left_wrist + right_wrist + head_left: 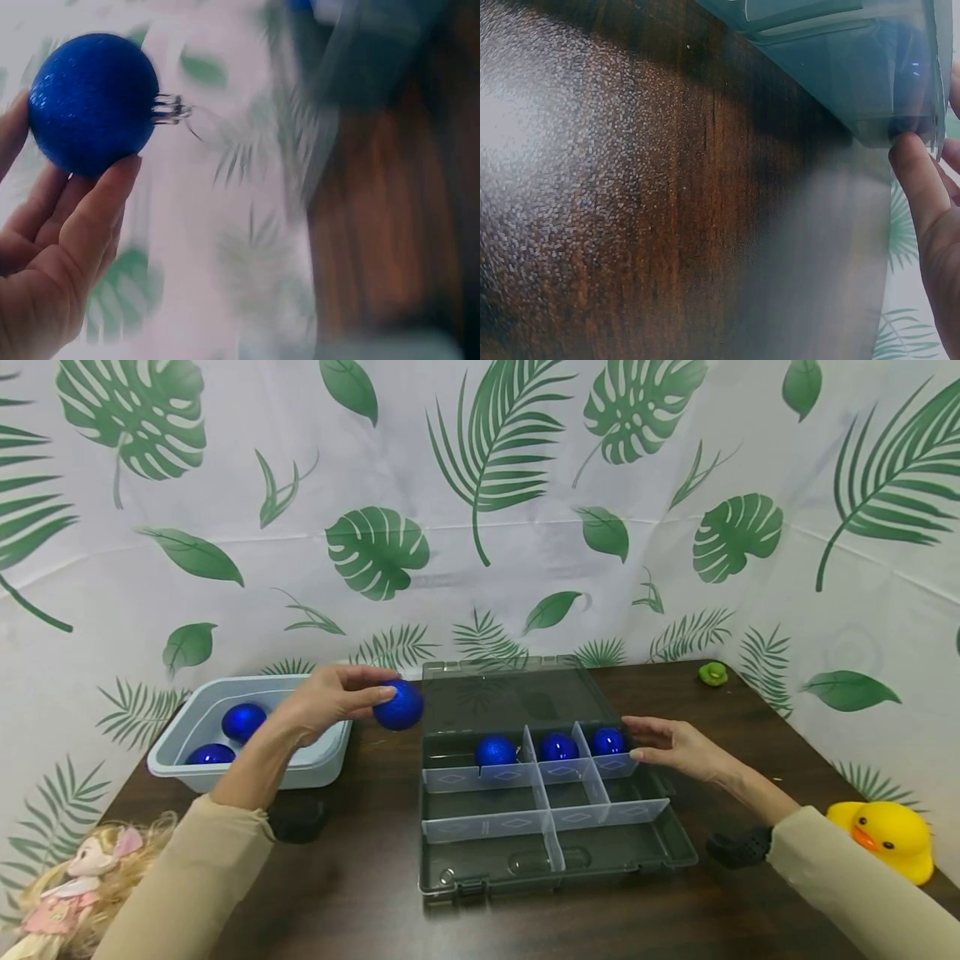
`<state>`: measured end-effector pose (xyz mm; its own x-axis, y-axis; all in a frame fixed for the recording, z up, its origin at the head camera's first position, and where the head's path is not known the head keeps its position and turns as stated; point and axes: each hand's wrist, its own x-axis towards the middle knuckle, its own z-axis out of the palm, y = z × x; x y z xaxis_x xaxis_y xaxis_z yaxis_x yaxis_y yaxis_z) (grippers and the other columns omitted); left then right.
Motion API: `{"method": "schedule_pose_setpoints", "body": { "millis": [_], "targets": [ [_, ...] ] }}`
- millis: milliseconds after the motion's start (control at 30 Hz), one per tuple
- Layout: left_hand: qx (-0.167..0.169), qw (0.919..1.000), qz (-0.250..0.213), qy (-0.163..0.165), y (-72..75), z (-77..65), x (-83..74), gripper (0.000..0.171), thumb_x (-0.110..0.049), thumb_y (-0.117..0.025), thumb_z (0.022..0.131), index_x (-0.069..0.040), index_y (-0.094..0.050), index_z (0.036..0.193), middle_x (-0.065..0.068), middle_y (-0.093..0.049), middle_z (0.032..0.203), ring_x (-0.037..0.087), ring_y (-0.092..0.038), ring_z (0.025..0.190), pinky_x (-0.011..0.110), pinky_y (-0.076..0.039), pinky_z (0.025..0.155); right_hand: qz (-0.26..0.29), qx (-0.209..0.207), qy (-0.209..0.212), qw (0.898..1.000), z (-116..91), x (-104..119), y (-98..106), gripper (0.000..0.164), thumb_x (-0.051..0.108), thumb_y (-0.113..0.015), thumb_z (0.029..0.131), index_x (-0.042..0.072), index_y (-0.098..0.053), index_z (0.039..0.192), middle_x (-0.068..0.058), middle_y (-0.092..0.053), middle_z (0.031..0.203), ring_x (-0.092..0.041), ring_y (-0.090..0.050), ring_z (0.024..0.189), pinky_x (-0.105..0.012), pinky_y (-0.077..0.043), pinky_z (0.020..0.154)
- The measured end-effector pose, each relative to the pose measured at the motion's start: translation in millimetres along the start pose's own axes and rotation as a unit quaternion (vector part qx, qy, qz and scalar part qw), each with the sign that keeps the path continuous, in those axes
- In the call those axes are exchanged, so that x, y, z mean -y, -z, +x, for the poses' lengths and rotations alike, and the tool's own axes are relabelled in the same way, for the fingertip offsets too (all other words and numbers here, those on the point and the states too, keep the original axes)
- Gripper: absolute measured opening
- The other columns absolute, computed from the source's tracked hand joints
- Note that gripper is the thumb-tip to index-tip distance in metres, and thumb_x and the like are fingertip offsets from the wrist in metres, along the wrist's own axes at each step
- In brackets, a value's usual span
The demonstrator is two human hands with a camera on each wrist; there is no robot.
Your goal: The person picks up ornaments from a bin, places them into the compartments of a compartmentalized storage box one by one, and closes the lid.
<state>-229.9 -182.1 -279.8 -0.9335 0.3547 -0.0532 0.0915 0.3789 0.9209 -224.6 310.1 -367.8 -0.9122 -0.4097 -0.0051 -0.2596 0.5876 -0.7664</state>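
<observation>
The left hand point(326, 697) is pinching a blue glitter ball point(399, 705) between thumb and fingers, and this ball is hanging in the air just left of the divided box point(483, 864). In the left wrist view its metal cap point(172, 109) is showing. The right hand point(678, 747) is keeping its fingers almost straight, with thumb and fingers spread apart, and it is touching the far right corner of the box. Three blue balls point(559, 747) are sitting inside the box, one in each compartment of its far row. Left of the box, a pale blue tray point(318, 777) is holding two more balls point(243, 722); its rim is partly hiding the nearer one. In the right wrist view the frame edge is cutting off the right fingers. The upper right of the left wrist view is blurring; I cannot tell the shapes there.
</observation>
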Motion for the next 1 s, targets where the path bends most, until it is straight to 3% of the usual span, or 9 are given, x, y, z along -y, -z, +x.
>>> {"method": "schedule_pose_setpoints", "body": {
  "millis": [233,367,533,833,1000],
  "targets": [
    [0.045,0.9984,-0.033,-0.003,-69.6,32.6,-24.4,0.041,-0.025,-0.066,0.089,-0.007,-0.060,0.126,0.016,-0.057,0.128,0.031,-0.058,0.112,0.044,-0.049,0.091,0.007,0.000,0.005,1.000,0,-2,-1,0.061,0.017,-0.062,0.091,-0.008,-0.034,0.140,-0.031,-0.037,0.141,-0.048,-0.041,0.126,-0.042,-0.046,0.094],
    [0.076,0.9946,-0.071,-0.001,-105.4,43.5,-38.1,0.038,-0.022,-0.066,0.089,-0.008,-0.062,0.124,0.013,-0.059,0.124,0.028,-0.059,0.112,0.042,-0.050,0.091,0.008,-0.002,0.006,1.000,1,-3,-1,0.062,0.017,-0.063,0.091,-0.008,-0.035,0.140,-0.031,-0.038,0.141,-0.048,-0.041,0.126,-0.041,-0.047,0.094],
    [0.104,0.9910,-0.083,0.004,-146.6,51.6,-54.4,0.035,-0.022,-0.067,0.088,-0.009,-0.064,0.120,0.009,-0.062,0.119,0.024,-0.061,0.109,0.041,-0.051,0.089,0.012,-0.001,0.003,1.000,0,-4,0,0.062,0.017,-0.063,0.091,-0.008,-0.035,0.140,-0.032,-0.037,0.141,-0.048,-0.041,0.126,-0.040,-0.048,0.093],
    [0.111,0.9872,-0.115,-0.003,-196.8,65.3,-78.1,0.035,-0.023,-0.069,0.087,-0.009,-0.065,0.118,0.008,-0.064,0.115,0.025,-0.063,0.104,0.046,-0.050,0.089,0.043,0.013,0.002,0.999,1,-3,1,0.062,0.017,-0.062,0.091,-0.010,-0.034,0.139,-0.033,-0.042,0.137,-0.047,-0.046,0.122,-0.039,-0.050,0.091],
    [0.101,0.9865,-0.128,-0.013,-217.5,69.6,-82.9,0.033,-0.022,-0.071,0.085,-0.009,-0.067,0.115,0.005,-0.066,0.111,0.022,-0.064,0.100,0.041,-0.053,0.085,0.059,0.013,0.026,0.998,1,-5,2,0.053,0.007,-0.061,0.091,-0.019,-0.037,0.131,-0.038,-0.049,0.125,-0.016,-0.062,0.105,-0.027,-0.053,0.084]
  ]
}}
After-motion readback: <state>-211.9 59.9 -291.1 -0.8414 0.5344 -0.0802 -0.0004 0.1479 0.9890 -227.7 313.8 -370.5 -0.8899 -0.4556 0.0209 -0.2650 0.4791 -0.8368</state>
